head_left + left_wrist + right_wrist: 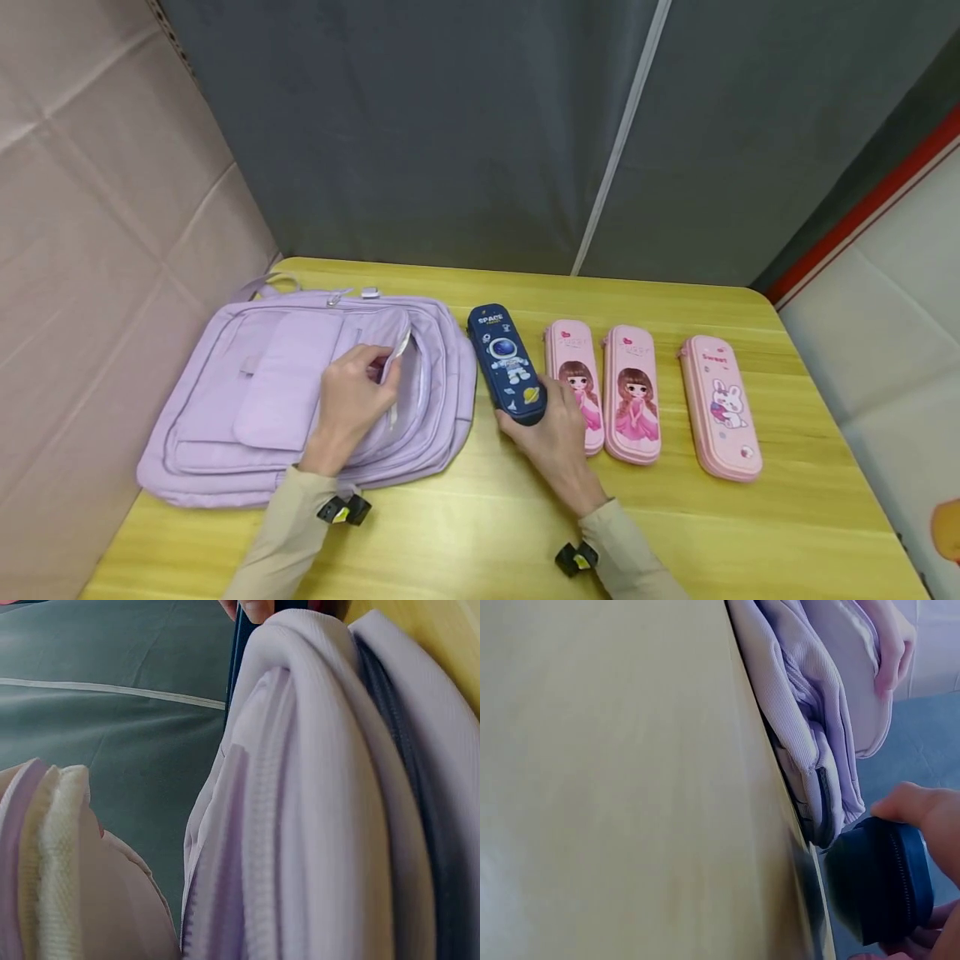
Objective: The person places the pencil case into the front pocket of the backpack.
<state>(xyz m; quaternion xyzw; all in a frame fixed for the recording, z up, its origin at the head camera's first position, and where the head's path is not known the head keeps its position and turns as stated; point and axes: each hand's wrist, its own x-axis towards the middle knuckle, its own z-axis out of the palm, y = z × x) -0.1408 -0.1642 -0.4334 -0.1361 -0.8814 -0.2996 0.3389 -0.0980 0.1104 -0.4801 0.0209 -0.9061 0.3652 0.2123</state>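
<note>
A lilac backpack [217,417] lies on its back on the table, its front pocket unzipped at the right end. My left hand [351,406] pinches the pocket's edge and lifts it, so the lining [408,387] shows. Just right of the bag, my right hand [557,437] grips the lower end of a navy pencil case [504,354] printed with an astronaut and "SPACE". In the right wrist view, the thumb and fingers hold this zipped case [881,881] beside the bag's end. The left wrist view shows the open zipper edges [262,825] up close.
Two pink pencil cases with a doll print, one [573,342] partly behind my right hand and another [633,400], lie on the wooden table [465,533]. Further right is a pink rabbit case [722,408]. A grey curtain [420,142] hangs behind the table.
</note>
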